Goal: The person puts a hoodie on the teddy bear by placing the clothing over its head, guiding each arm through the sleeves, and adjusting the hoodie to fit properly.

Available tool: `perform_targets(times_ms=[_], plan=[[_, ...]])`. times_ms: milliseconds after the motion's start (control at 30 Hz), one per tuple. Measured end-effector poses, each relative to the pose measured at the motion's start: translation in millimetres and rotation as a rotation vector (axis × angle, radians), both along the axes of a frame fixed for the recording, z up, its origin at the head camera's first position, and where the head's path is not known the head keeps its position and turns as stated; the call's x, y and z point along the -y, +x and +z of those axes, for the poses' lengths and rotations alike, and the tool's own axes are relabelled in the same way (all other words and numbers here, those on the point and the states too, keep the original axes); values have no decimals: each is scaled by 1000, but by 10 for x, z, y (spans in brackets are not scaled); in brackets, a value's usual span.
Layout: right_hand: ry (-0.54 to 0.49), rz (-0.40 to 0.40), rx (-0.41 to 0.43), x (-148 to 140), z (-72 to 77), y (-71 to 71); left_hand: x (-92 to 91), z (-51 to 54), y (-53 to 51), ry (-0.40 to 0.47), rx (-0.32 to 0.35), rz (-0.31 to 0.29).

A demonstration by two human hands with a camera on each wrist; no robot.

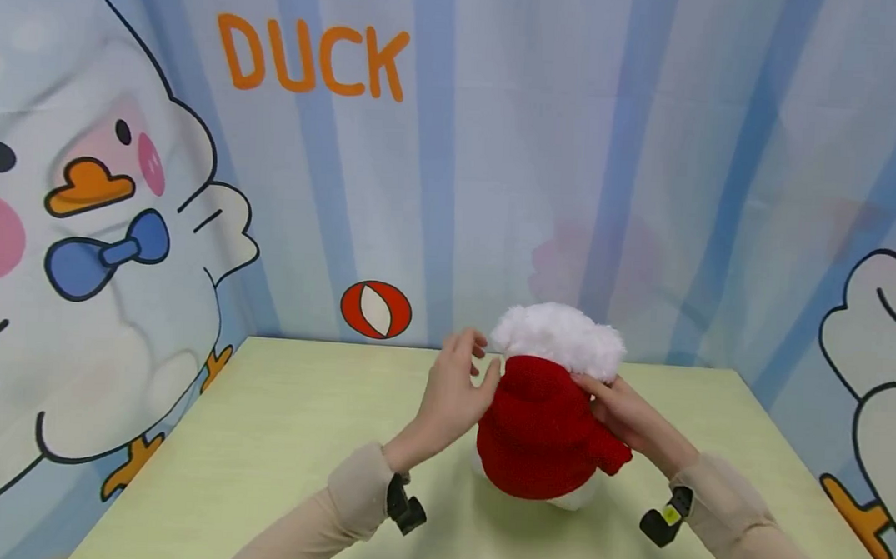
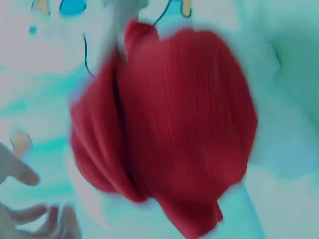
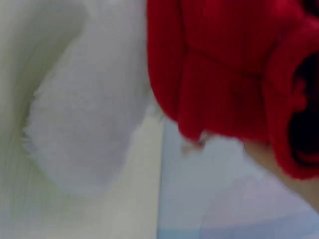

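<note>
A white plush toy [image 1: 561, 334] wearing a small red garment [image 1: 535, 433] stands on the table, its fluffy top rising out of the cloth and some white showing below the hem. The garment has a short sleeve, whose dark opening [image 3: 311, 114] faces the right wrist camera. My left hand [image 1: 454, 388] is raised just left of the toy, fingers loosely bent and holding nothing; the left wrist view shows a gap between it and the cloth. At the upper right, my right hand [image 1: 630, 408] pinches the garment near its neck edge. Some of its fingers are hidden behind cloth.
A pale yellow-green table [image 1: 322, 407] carries the toy. Behind it hangs a striped blue curtain [image 1: 497, 190] printed with ducks, a ball and lettering. Each wrist bears a small black camera [image 1: 406, 504].
</note>
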State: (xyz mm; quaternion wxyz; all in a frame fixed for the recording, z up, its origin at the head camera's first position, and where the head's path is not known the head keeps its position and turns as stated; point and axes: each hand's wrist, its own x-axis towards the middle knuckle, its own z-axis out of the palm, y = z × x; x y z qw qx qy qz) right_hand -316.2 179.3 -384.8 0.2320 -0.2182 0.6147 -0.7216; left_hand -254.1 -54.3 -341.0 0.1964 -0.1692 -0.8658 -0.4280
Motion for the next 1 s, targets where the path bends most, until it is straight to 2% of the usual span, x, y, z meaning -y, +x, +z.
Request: perform_targets(times_ms=[67, 133, 233, 300, 367, 433, 567, 633, 733, 833, 933, 1000], plan=[[14, -142, -8, 69, 30, 71, -72, -35, 148, -102, -16, -28], [42, -313, -5, 181, 65, 154, -167, -116, 238, -170, 34, -73], [93, -528, -8, 385, 96, 278, -302, -276, 241, -195, 136, -83], [122, -602, -27, 499, 99, 357, -357, -374, 176, -154, 179, -58], [152, -618, -81, 571, 77, 422, -360, -457, 80, -78, 208, -46], [172, -592, -136, 595, 29, 476, -320, -534, -31, 4, 230, -58], [176, -491, -256, 552, -127, 542, -164, -696, -253, 106, 268, -136], [194, -452, -335, 505, -214, 541, -84, -777, -355, 121, 288, -181], [230, -407, -444, 398, -341, 475, 20, -881, -492, 134, 334, -207], [306, -415, -568, 256, -472, 365, 100, -968, -607, 121, 397, -226], [461, -471, -689, 115, -596, 257, 142, -1009, -684, 85, 473, -260], [578, -467, -735, 41, -662, 206, 148, -1003, -708, 7, 472, -248]])
